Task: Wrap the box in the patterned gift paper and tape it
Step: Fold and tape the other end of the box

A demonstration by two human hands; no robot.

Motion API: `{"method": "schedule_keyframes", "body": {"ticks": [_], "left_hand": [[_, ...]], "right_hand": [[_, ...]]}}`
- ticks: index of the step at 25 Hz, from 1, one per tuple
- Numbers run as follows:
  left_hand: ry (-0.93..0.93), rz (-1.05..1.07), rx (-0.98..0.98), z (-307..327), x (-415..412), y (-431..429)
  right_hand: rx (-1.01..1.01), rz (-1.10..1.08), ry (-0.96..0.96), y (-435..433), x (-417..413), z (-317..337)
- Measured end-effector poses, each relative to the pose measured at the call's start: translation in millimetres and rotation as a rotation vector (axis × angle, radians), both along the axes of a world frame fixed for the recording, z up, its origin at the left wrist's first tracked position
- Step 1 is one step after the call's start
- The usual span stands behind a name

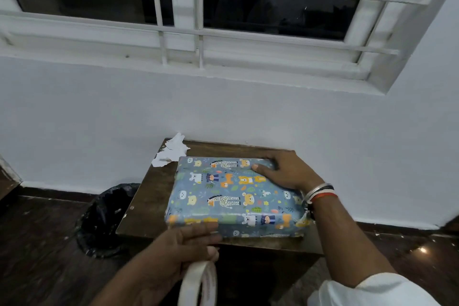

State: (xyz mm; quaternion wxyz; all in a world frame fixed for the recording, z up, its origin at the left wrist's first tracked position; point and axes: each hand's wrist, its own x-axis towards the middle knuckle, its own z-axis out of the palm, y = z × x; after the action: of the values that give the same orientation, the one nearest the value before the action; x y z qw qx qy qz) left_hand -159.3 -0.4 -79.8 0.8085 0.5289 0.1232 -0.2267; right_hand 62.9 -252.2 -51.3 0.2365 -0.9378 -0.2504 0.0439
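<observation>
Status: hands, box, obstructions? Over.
Left hand holds tape roll, touching wrapped box. Right hand rests on its far corner. Torn paper scraps behind, not blocking.

My small dark wooden tabletop (151, 196) carries the box (231, 194), lying flat in blue animal-print gift paper (270, 197) and reaching the near edge. Torn white paper scraps (171, 150) lie at the far left corner, just beside the box, partly overhanging the edge.
</observation>
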Motion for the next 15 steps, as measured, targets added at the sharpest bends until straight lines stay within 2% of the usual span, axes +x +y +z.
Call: {"method": "schedule_keyframes", "body": {"ticks": [2,4,8,12,14,15], "left_hand": [[0.079,0.011,0.014,-14.9,-13.7,-8.7],[0.075,0.049,-0.018,-18.7,-23.1,-14.5],[0.009,0.081,-0.118,-10.2,-33.5,-19.2],[-0.26,0.076,0.046,0.3,-35.3,-22.1],[-0.462,0.135,0.174,18.4,-27.2,-19.8],[-0.547,0.153,0.223,27.9,-22.0,-16.4]], "right_hand": [[-0.059,-0.01,0.003,0.5,-10.3,4.4],[-0.042,-0.013,0.06,-5.4,-30.4,14.5],[0.167,0.006,0.221,-22.3,-85.8,18.9],[0.719,-0.081,0.191,-27.7,-125.4,12.7],[0.845,-0.11,0.148,-25.6,-130.9,12.9],[0.836,-0.112,0.122,-20.4,-132.2,12.0]]}}
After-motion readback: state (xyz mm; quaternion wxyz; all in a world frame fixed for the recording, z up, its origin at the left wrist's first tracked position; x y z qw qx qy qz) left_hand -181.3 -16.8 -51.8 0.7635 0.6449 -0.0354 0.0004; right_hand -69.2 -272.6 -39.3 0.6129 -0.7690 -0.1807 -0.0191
